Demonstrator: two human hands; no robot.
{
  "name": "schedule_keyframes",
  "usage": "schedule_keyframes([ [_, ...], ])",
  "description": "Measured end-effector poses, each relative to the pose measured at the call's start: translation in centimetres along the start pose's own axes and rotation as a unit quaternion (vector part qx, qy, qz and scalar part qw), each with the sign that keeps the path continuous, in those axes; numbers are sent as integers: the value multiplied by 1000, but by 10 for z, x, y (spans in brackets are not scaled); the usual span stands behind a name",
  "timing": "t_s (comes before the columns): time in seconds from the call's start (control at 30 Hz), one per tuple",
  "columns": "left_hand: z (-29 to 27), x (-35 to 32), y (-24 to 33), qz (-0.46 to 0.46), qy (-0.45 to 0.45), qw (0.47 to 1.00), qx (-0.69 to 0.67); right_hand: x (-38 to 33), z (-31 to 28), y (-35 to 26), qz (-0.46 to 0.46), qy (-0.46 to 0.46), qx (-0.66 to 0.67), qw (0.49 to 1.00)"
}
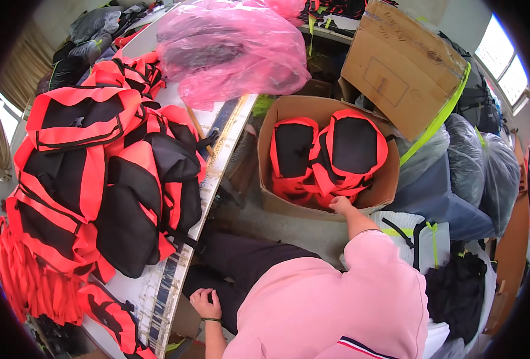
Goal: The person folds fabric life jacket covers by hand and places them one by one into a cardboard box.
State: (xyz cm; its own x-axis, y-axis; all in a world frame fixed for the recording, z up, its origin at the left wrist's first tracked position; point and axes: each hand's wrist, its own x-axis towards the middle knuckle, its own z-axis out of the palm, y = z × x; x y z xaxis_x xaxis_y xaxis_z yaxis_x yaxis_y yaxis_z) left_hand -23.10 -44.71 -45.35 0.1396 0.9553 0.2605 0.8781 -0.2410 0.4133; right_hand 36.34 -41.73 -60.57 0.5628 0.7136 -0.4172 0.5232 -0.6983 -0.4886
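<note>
Two stacks of red-and-black fabric bags stand inside an open cardboard box ahead of me. My right hand reaches over the box's near side, its fingers closed at the red edge of the right-hand bags. The fingertips are partly hidden against the fabric. My left hand hangs low by my dark trousers, beside the table edge. Its fingers are loosely bent and a little apart, with nothing in them. To the left, a big heap of similar red-and-black bags covers much of the table.
Pink plastic wrapping lies on the far part of the table. A large cardboard carton leans behind the open box, with a yellow-green strap along it. Plastic-wrapped bundles and a black cloth pile crowd the right side.
</note>
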Motion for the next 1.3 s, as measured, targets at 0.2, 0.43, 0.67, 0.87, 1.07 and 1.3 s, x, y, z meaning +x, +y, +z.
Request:
schedule_keyframes([
  [0.2, 5, -2, 1, -26, 23, 999, -7, 2, 22, -34, -11, -63, 25, 998],
  [0.43, 6, -4, 0, -40, 46, 998, -9, -4, 35, -39, -50, -60, -22, 997],
  [0.67, 7, -3, 0, -44, 45, 998, -11, -14, 28, -48, -20, -41, -19, 999],
  [0.87, 10, -2, 0, -48, 51, 997, -23, -12, 30, -47, -3, -24, -26, 999],
  [1.07, -11, -2, 0, -44, 77, 996, -11, 5, 51, -52, -85, -97, -107, 986],
  [1.3, -64, 17, -24, -154, 206, 958, -124, 34, 43, 7, -144, -22, 2, 989],
])
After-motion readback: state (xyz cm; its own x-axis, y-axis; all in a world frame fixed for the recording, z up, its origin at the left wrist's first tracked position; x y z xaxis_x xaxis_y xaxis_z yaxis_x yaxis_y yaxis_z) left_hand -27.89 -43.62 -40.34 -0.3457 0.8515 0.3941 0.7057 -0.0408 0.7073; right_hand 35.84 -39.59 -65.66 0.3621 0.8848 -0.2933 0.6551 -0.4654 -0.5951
